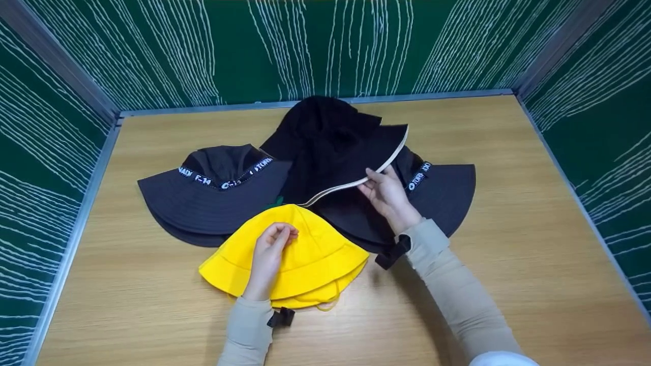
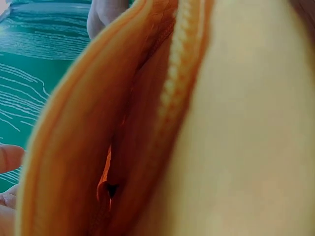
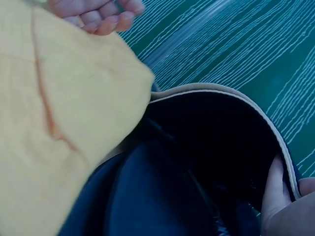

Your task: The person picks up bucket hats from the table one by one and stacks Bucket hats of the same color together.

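Note:
My right hand (image 1: 387,195) pinches the pale-trimmed brim edge of a black hat (image 1: 351,152). In the right wrist view, the thumb and fingers (image 3: 275,189) are on either side of that brim, and the hat's dark inside shows. My left hand (image 1: 269,254) is over a yellow bucket hat (image 1: 310,244), its fingers loosely bent, with no cloth visible between them. The yellow hat, brim towards me, fills much of the left wrist view, where its brim (image 2: 74,132) hides most of the hand. A small green piece (image 1: 277,202) shows behind its crown.
Dark grey bucket hats with lettered bands lie left (image 1: 213,203) and right (image 1: 455,193) of the black hat, partly overlapped by it. The wooden table (image 1: 122,290) is bordered by green, white-streaked walls (image 1: 315,46) at the back and sides.

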`<state>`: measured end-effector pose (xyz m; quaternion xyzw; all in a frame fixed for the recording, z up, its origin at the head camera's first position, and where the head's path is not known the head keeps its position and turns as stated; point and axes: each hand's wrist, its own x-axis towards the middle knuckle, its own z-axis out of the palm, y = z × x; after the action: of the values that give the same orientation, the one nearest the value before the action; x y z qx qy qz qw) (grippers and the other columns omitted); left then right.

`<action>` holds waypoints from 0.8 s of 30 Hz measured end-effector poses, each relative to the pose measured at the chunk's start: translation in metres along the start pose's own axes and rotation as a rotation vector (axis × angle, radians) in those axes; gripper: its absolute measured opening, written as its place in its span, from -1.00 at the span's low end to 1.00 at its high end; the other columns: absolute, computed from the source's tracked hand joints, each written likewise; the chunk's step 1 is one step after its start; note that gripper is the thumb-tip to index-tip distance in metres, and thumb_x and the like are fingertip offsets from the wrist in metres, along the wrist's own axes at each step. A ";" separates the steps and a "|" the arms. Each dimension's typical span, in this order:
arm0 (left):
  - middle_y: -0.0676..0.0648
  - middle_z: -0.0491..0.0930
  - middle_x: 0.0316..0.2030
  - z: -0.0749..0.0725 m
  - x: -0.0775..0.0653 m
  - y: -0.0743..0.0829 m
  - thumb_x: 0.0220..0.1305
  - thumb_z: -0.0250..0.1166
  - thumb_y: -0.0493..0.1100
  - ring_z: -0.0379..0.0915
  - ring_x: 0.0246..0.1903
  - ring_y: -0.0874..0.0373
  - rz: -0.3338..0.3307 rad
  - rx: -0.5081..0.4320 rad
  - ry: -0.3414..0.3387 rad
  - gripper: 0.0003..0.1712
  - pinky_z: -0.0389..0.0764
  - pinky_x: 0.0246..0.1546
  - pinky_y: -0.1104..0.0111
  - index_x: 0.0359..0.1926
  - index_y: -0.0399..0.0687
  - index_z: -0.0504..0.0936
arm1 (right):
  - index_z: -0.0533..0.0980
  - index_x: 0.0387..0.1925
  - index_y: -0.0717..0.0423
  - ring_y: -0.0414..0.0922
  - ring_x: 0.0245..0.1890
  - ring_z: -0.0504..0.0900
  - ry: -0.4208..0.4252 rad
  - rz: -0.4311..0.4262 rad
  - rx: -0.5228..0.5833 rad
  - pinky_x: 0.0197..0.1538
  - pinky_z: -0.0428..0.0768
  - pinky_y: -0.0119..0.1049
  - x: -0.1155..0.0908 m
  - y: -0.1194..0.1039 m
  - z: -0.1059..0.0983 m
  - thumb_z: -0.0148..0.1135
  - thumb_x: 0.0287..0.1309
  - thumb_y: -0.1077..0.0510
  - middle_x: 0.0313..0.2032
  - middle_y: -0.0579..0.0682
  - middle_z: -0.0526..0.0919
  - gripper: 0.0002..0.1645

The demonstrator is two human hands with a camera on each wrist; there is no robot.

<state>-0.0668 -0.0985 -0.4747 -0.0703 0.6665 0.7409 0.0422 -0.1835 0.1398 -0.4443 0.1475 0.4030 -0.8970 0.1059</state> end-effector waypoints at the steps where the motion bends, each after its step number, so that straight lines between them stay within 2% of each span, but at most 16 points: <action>1: -0.11 0.55 -0.24 0.000 0.000 0.000 0.43 0.01 -0.22 0.49 -0.17 0.08 -0.001 0.001 0.002 -0.75 0.49 -0.02 0.45 -0.16 -0.36 0.49 | 0.24 -0.10 -0.02 -0.17 -0.46 0.64 -0.014 -0.014 0.023 -0.37 0.59 -0.38 -0.001 -0.003 0.002 -0.19 0.36 0.38 -0.45 -0.02 0.60 -0.75; 6: -0.13 0.55 -0.23 0.002 0.000 0.000 0.43 0.01 -0.22 0.50 -0.17 0.10 -0.003 0.010 0.008 -0.75 0.49 -0.02 0.45 -0.15 -0.37 0.50 | 0.27 -0.08 -0.01 -0.15 -0.40 0.66 -0.091 -0.087 0.116 -0.31 0.62 -0.35 -0.009 -0.018 0.008 -0.24 0.36 0.40 -0.40 0.00 0.61 -0.72; 11: -0.19 0.54 -0.19 0.003 0.001 -0.001 0.42 0.01 -0.23 0.49 -0.16 0.08 -0.015 0.010 0.021 -0.75 0.49 -0.04 0.46 -0.11 -0.37 0.49 | 0.31 -0.08 0.04 -0.11 -0.36 0.67 -0.173 -0.144 0.195 -0.26 0.63 -0.31 -0.022 -0.033 0.014 -0.20 0.35 0.41 -0.35 0.03 0.62 -0.73; 14: -0.23 0.51 -0.11 0.004 0.001 -0.001 0.43 0.00 -0.21 0.48 -0.15 0.11 -0.026 0.008 0.039 -0.73 0.48 -0.04 0.46 -0.05 -0.35 0.47 | 0.32 -0.09 0.08 -0.09 -0.35 0.68 -0.226 -0.162 0.237 -0.24 0.64 -0.28 -0.034 -0.040 0.017 -0.17 0.34 0.42 -0.32 0.05 0.62 -0.75; 17: -0.26 0.46 0.00 0.003 0.000 0.000 0.46 -0.06 -0.16 0.47 -0.10 0.11 -0.024 -0.045 0.042 -0.66 0.49 0.00 0.44 0.03 -0.35 0.42 | 0.31 -0.10 0.10 -0.08 -0.37 0.68 -0.278 -0.160 0.269 -0.23 0.65 -0.26 -0.047 -0.044 0.019 -0.17 0.34 0.43 -0.33 0.07 0.62 -0.76; 21: -0.20 0.46 0.05 0.000 -0.004 0.005 0.52 -0.22 -0.02 0.48 -0.04 0.12 -0.007 -0.162 -0.033 -0.47 0.54 0.03 0.37 0.19 -0.41 0.31 | 0.32 -0.09 0.09 -0.08 -0.38 0.68 -0.354 -0.139 0.288 -0.23 0.65 -0.25 -0.061 -0.043 0.017 -0.17 0.34 0.43 -0.32 0.07 0.63 -0.75; 24: -0.19 0.47 0.10 0.000 -0.005 0.013 0.53 -0.36 0.05 0.49 -0.03 0.16 -0.027 -0.227 -0.112 -0.35 0.56 0.00 0.33 0.28 -0.44 0.20 | 0.33 -0.11 0.07 -0.11 -0.37 0.67 -0.413 -0.113 0.279 -0.22 0.64 -0.26 -0.069 -0.039 0.011 -0.14 0.33 0.43 -0.33 0.05 0.62 -0.75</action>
<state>-0.0640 -0.1000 -0.4612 -0.0420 0.5740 0.8138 0.0810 -0.1331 0.1618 -0.3857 -0.0484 0.2527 -0.9596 0.1143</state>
